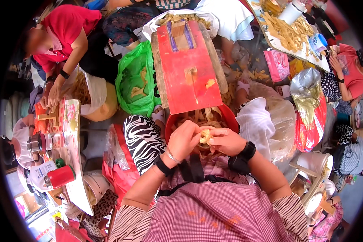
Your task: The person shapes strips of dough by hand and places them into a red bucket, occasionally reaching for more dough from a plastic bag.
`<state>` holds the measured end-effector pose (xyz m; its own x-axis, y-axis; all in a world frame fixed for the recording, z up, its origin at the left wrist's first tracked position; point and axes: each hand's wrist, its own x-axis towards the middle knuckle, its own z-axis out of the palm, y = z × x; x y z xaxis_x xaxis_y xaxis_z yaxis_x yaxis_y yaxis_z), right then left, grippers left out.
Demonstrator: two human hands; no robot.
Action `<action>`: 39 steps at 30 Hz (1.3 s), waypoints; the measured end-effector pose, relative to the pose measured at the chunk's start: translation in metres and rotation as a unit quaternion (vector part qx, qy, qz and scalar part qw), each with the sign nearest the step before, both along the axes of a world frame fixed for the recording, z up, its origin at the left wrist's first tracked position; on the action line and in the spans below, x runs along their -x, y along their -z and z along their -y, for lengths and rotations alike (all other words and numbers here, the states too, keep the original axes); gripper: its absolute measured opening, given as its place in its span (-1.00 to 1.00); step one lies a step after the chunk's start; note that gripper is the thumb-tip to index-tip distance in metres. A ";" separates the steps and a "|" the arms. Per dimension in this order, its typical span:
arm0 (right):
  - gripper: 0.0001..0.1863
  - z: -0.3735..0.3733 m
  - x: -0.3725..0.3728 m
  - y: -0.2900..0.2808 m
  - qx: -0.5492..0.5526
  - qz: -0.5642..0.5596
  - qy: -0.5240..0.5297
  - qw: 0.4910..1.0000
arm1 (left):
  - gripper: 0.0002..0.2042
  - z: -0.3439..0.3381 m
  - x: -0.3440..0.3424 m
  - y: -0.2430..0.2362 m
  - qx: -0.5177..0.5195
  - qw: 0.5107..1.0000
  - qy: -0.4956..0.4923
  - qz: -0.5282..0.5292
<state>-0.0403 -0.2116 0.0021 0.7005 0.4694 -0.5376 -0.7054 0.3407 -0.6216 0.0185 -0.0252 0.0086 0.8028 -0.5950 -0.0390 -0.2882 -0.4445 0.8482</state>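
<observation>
Close together over a red tub (230,117), my left hand (184,138) and my right hand (230,141) pinch a small, crumpled, pale yellow piece (205,136) between their fingertips. It resembles a folded strip of dried vegetable, though its exact kind cannot be made out. Similar pale strips (207,116) lie in the tub below. Just beyond the hands, a red board (193,86) with a small wooden block on it rests on a wider wooden plank and covers the tub's far side.
A green plastic bag (135,76) lies left of the board; a white bag (203,15) of strips sits behind it. A white cloth (256,123) is at the right. Tables holding strips (286,30) and bottles (60,176) flank me, with several people seated around.
</observation>
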 end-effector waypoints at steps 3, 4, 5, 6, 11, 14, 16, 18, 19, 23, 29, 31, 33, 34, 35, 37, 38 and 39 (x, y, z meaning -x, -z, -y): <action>-0.66 -0.005 0.001 0.004 -0.107 -0.025 0.090 0.990 | -0.89 0.001 0.005 -0.006 0.036 0.991 0.034 0.124; -0.66 -0.003 0.001 0.006 -0.107 -0.025 0.091 0.990 | -0.90 0.002 0.006 -0.010 0.055 0.985 0.044 0.155; -0.64 -0.002 -0.001 0.006 -0.055 0.009 0.059 0.997 | -0.90 0.000 0.008 -0.012 0.054 0.986 0.043 0.155; -0.62 -0.001 -0.004 0.005 -0.003 0.043 0.028 0.999 | -0.90 -0.003 0.009 -0.013 0.019 0.991 0.057 0.119; -0.81 0.028 -0.013 -0.009 0.216 0.142 -0.075 0.963 | -0.89 -0.015 0.005 -0.010 0.092 0.985 -0.055 -0.135; -0.87 0.046 -0.024 -0.021 0.245 0.077 -0.093 0.962 | -0.86 -0.016 0.010 -0.010 0.117 0.983 -0.046 -0.136; -0.89 0.049 -0.023 -0.014 0.215 0.111 -0.059 0.969 | -0.87 -0.017 0.010 -0.005 0.129 0.970 -0.045 -0.201; -0.88 0.045 -0.024 -0.021 0.200 0.106 -0.069 0.972 | -0.87 -0.018 0.003 -0.002 0.173 0.947 -0.062 -0.262; -0.88 0.042 -0.024 -0.024 0.185 0.100 -0.077 0.975 | -0.86 -0.018 0.000 0.001 0.216 0.919 -0.077 -0.321; -0.86 0.025 -0.028 -0.030 0.199 0.135 -0.097 0.966 | -0.85 -0.011 -0.007 -0.013 0.199 0.846 0.039 -0.494; -0.85 0.032 -0.031 -0.032 0.224 0.184 -0.123 0.949 | -0.90 -0.016 -0.016 -0.005 0.210 0.827 0.030 -0.520; -0.84 0.047 -0.038 -0.028 0.215 0.178 -0.140 0.950 | -0.90 -0.024 -0.022 -0.002 0.202 0.832 0.034 -0.516; -0.84 0.053 -0.051 -0.032 0.211 0.173 -0.157 0.949 | -0.91 -0.022 -0.025 -0.007 0.199 0.833 0.031 -0.516; -0.84 0.053 -0.057 -0.036 0.250 0.185 -0.167 0.935 | -0.91 -0.022 -0.032 -0.008 0.198 0.865 0.032 -0.461; -0.84 0.050 -0.064 -0.040 0.288 0.198 -0.178 0.920 | -0.92 -0.023 -0.038 -0.009 0.195 0.893 0.030 -0.403; -0.85 0.047 -0.083 -0.038 0.391 0.298 -0.129 0.861 | -0.90 -0.015 -0.050 -0.006 0.156 0.956 -0.062 -0.240; -0.85 0.044 -0.092 -0.027 0.411 0.313 -0.059 0.854 | -0.90 -0.007 -0.057 -0.004 0.117 0.975 -0.083 -0.167; -0.84 0.039 -0.100 -0.017 0.428 0.329 0.011 0.842 | -0.89 -0.001 -0.062 -0.001 0.076 0.987 -0.106 -0.092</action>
<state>0.0602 -0.2507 0.0195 0.9822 0.0902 -0.1651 -0.1126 -0.4210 -0.9000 0.0808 -0.0242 0.0094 0.8973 -0.4252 -0.1190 -0.0370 -0.3409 0.9394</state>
